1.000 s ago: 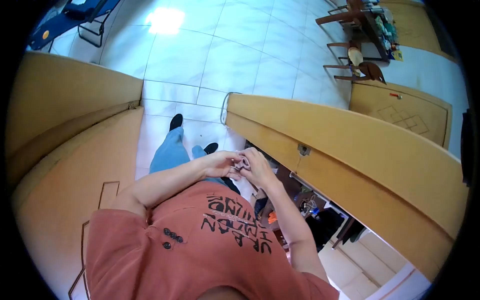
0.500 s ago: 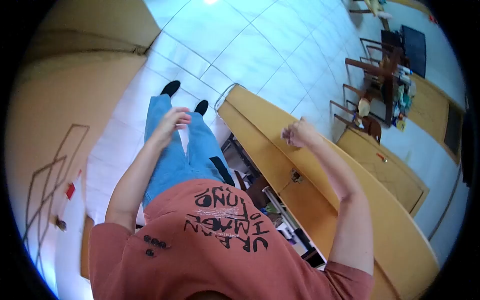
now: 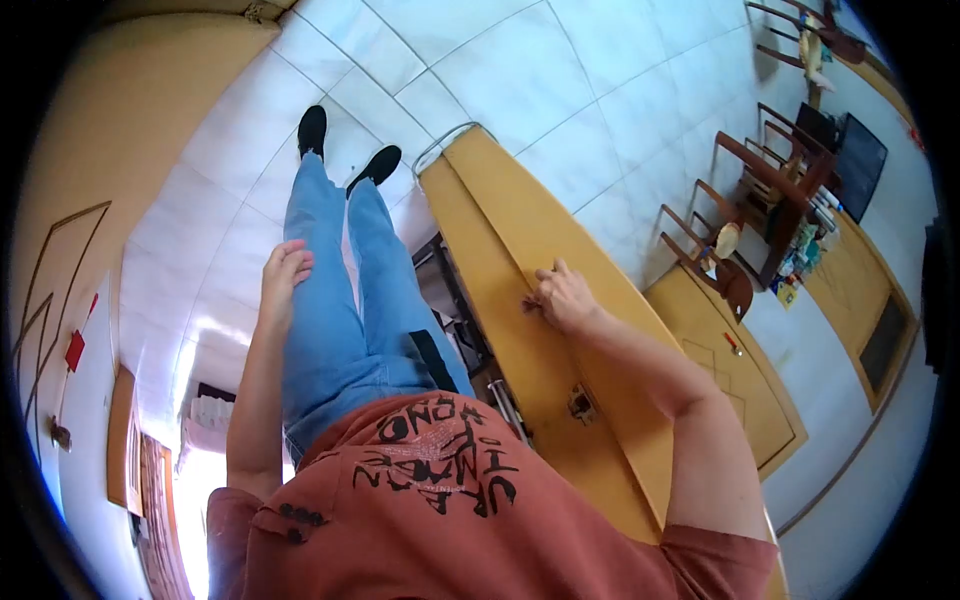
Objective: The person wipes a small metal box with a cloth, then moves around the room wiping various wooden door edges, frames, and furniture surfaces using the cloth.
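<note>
My left hand (image 3: 286, 272) hangs beside my left thigh, over the blue jeans (image 3: 330, 330). Its fingers are loosely curled together and nothing shows in them. On the other side, my right hand (image 3: 565, 298) is bent over the long yellow-brown wooden panel (image 3: 600, 330), at the step between its two faces. The fingers are closed, and a small pinkish-brown patch shows at their tips; I cannot make out whether it is an object or fingers. A metal fitting (image 3: 581, 403) like a lock sits on the panel nearer my body.
Pale tiles (image 3: 520, 90) cover the floor around my black shoes (image 3: 374, 168). A loop of wire (image 3: 440, 140) sits at the panel's far end. Wooden chairs (image 3: 715, 245) stand by a cluttered table (image 3: 800, 245) at right. A yellow-brown wall (image 3: 130, 120) rises at left.
My right hand has moved down and left along the panel towards the step. My left hand has dropped outward to my thigh. The whole view has shifted, and my feet stand further apart.
</note>
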Available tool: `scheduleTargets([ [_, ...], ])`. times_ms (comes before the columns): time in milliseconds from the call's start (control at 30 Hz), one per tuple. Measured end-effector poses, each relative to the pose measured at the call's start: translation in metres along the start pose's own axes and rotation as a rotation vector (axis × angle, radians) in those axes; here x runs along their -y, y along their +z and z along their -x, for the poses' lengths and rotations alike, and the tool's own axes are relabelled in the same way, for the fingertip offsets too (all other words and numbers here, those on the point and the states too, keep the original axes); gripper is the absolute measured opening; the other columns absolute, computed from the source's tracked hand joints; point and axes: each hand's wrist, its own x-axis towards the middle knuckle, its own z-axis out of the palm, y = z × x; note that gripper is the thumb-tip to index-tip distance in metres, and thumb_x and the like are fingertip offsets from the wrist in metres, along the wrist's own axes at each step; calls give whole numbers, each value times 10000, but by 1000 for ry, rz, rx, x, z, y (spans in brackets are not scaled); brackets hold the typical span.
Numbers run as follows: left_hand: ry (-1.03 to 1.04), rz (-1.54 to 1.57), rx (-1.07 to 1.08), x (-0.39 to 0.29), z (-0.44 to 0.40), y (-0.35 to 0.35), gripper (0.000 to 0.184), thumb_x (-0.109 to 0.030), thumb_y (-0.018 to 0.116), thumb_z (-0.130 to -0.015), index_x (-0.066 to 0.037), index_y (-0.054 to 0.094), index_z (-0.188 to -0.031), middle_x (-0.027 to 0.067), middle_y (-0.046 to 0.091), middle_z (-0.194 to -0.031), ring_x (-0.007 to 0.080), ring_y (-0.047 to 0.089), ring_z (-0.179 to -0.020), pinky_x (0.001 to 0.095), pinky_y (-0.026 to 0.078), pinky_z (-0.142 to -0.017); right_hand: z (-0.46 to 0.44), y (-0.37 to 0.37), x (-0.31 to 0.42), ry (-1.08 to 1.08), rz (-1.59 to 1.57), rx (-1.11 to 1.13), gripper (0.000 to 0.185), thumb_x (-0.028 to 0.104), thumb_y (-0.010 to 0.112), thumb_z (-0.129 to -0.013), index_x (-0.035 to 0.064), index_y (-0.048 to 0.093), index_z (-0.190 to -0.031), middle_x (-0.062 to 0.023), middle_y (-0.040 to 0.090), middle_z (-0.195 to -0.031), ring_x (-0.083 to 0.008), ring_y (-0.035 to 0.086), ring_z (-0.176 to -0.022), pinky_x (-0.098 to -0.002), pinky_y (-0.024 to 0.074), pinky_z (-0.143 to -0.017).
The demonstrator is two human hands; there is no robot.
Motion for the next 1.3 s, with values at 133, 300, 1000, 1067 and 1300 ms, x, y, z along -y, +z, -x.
scheduleTargets([
  [133, 23, -49, 55, 5, 0, 22, 342, -223, 560, -993, -8, 594, -1258, 88, 657, -1095, 162, 622, -1036, 276, 478, -895, -41, 35, -11, -3, -29, 7, 176, 333, 661, -892, 251, 776, -787, -8, 641, -1015, -301, 551, -1025, -402, 526, -747],
  [300, 60, -94, 18, 16, -2, 21, 291, -137, 579, -983, 5, 603, -1236, 96, 656, -1129, 179, 627, -1066, 304, 481, -948, -98, 69, -25, 20, 127, -2, 183, 351, 620, -923, 368, 780, -837, 8, 637, -1023, -279, 543, -1044, -389, 508, -760],
  [1000, 515, -1090, -82, -21, -61, 13, 301, 7, 654, -802, -9, 620, -1100, 167, 605, -1080, 360, 579, -1056, 423, 447, -941, -219, 84, -36, 52, 233, 212, 210, 276, 567, -960, 314, 748, -1060, -9, 614, -1106, -246, 532, -1099, -389, 465, -802],
  [1067, 556, -1049, -45, -22, -70, 19, 312, 10, 659, -789, -15, 621, -1098, 165, 608, -1079, 366, 579, -1052, 428, 446, -939, -161, 37, -22, 2, 235, 320, 225, 283, 560, -973, 273, 740, -1108, -39, 607, -1115, -265, 528, -1097, -375, 462, -796],
  [1300, 634, -990, 1, -20, -99, 46, 343, 10, 674, -766, -20, 624, -1104, 168, 616, -1086, 369, 585, -1057, 431, 448, -940, -91, -11, -21, -40, 282, 416, 249, 324, 552, -986, 281, 728, -1157, -18, 596, -1119, -254, 538, -1075, -376, 458, -797],
])
